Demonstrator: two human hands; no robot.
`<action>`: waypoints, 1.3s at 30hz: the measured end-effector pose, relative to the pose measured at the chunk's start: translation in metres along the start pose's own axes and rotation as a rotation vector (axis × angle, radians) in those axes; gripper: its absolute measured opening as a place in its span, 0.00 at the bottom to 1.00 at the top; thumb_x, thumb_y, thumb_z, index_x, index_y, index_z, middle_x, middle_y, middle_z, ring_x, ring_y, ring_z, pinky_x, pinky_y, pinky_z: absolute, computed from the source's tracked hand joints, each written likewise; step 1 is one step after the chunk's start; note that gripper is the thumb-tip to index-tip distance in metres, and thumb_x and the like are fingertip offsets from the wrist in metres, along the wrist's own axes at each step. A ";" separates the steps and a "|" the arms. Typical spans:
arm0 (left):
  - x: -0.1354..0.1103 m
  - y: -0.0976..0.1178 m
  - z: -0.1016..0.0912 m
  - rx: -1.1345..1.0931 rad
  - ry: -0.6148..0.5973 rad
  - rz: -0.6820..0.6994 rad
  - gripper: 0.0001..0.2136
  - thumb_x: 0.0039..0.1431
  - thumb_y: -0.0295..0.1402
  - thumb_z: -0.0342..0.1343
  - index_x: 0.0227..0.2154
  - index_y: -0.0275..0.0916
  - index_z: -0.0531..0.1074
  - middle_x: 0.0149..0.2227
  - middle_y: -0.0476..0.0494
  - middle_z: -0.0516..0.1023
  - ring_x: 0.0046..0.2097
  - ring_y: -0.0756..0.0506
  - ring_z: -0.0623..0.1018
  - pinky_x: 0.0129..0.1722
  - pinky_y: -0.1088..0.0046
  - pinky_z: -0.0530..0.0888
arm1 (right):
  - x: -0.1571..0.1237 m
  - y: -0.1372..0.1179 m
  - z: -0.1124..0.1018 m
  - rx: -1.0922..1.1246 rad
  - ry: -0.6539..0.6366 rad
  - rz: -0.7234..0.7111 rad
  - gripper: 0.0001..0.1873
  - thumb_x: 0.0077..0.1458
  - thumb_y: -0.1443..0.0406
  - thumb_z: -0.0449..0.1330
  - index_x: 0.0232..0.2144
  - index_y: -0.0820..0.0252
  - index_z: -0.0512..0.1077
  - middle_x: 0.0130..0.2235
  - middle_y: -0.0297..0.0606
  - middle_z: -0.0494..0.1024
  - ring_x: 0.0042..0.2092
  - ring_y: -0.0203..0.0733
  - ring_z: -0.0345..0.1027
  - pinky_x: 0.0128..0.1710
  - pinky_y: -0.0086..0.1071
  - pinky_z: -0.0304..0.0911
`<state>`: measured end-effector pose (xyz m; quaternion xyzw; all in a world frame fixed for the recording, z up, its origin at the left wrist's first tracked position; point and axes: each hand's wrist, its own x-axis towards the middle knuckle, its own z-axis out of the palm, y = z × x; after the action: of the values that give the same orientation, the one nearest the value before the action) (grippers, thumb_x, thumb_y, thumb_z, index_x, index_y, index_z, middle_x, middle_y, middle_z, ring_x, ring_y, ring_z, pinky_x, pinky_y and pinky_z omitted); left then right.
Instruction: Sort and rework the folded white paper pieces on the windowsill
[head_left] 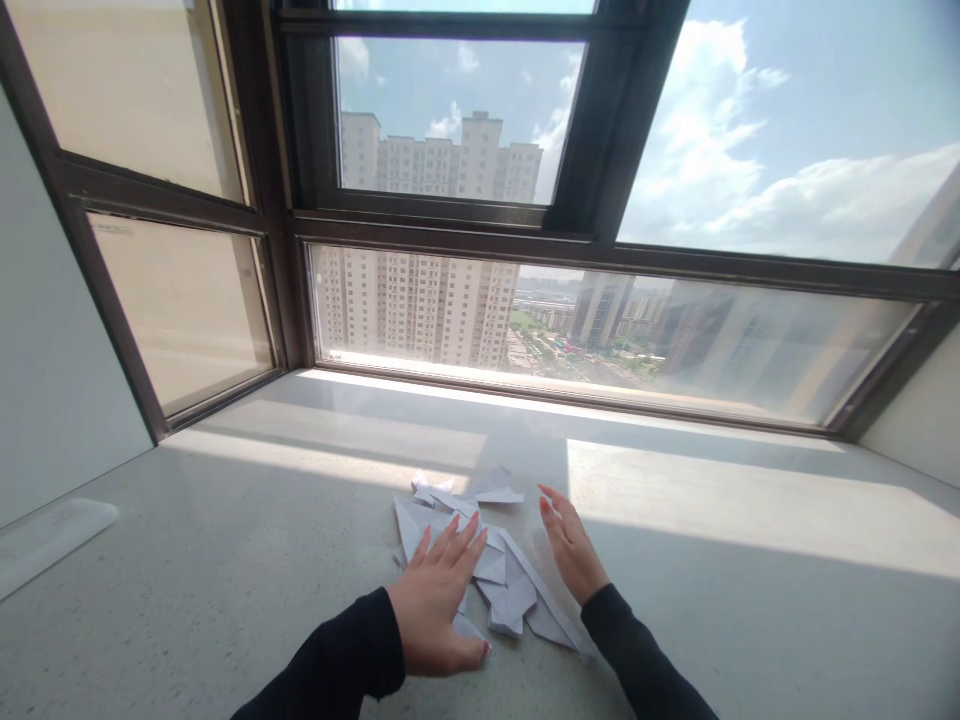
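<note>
A loose heap of folded white paper pieces lies on the pale speckled windowsill. My left hand is spread flat over the left part of the heap, fingers apart and thumb out to the right, and it covers some of the pieces. On the heap's right side, my right hand stands on edge with its fingers stretched out and its palm turned toward the papers. Nothing shows in its fingers. Whether the left palm presses on the papers or hovers just above them, I cannot tell.
The windowsill runs back to a dark-framed window with tall buildings outside. A white, flat, rounded object lies at the far left, beside a white wall. Bands of sunlight cross the sill.
</note>
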<state>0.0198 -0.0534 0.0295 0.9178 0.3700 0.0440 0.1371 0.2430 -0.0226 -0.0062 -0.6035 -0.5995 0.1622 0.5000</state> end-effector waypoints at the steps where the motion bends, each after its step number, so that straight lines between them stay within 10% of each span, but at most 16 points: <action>1: 0.006 0.012 0.005 0.010 0.063 0.021 0.39 0.46 0.51 0.44 0.57 0.40 0.37 0.60 0.44 0.36 0.59 0.36 0.39 0.53 0.50 0.43 | 0.000 0.004 0.001 0.014 -0.005 0.007 0.26 0.52 0.52 0.42 0.46 0.62 0.59 0.49 0.47 0.64 0.52 0.46 0.55 0.53 0.44 0.49; 7: 0.061 0.055 0.030 0.094 0.265 -0.035 0.33 0.51 0.51 0.36 0.56 0.33 0.48 0.59 0.36 0.44 0.58 0.34 0.38 0.52 0.45 0.39 | -0.003 0.014 -0.009 0.050 0.087 0.053 0.25 0.52 0.51 0.40 0.44 0.61 0.60 0.47 0.47 0.64 0.51 0.46 0.55 0.53 0.44 0.49; 14: 0.093 0.041 0.039 0.110 0.292 -0.148 0.36 0.48 0.55 0.39 0.56 0.37 0.48 0.59 0.34 0.44 0.57 0.28 0.42 0.48 0.40 0.35 | -0.002 0.021 -0.011 0.032 0.085 0.104 0.27 0.51 0.49 0.40 0.42 0.62 0.63 0.46 0.46 0.67 0.49 0.47 0.58 0.50 0.42 0.53; 29: 0.037 -0.073 0.010 0.188 0.291 -0.155 0.31 0.50 0.56 0.34 0.54 0.44 0.50 0.56 0.41 0.55 0.56 0.35 0.52 0.50 0.44 0.38 | -0.007 0.019 -0.004 0.075 -0.023 0.105 0.28 0.50 0.48 0.43 0.44 0.60 0.63 0.48 0.45 0.66 0.51 0.47 0.57 0.47 0.41 0.58; 33: 0.020 -0.099 -0.002 0.175 0.254 -0.165 0.30 0.52 0.54 0.34 0.54 0.43 0.51 0.55 0.42 0.57 0.56 0.37 0.53 0.52 0.48 0.41 | -0.009 0.007 -0.005 0.149 -0.048 0.137 0.28 0.50 0.47 0.42 0.43 0.59 0.62 0.40 0.44 0.70 0.35 0.42 0.68 0.26 0.33 0.65; 39: 0.006 -0.092 -0.021 0.212 0.343 -0.210 0.29 0.53 0.53 0.33 0.54 0.44 0.51 0.56 0.46 0.55 0.58 0.40 0.48 0.53 0.50 0.39 | -0.012 -0.008 -0.008 0.205 -0.180 0.144 0.30 0.48 0.45 0.42 0.41 0.62 0.63 0.19 0.29 0.66 0.15 0.32 0.57 0.14 0.27 0.56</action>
<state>-0.0414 0.0186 0.0228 0.8627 0.4838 0.1458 -0.0210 0.2418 -0.0385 -0.0014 -0.5737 -0.5772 0.3114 0.4906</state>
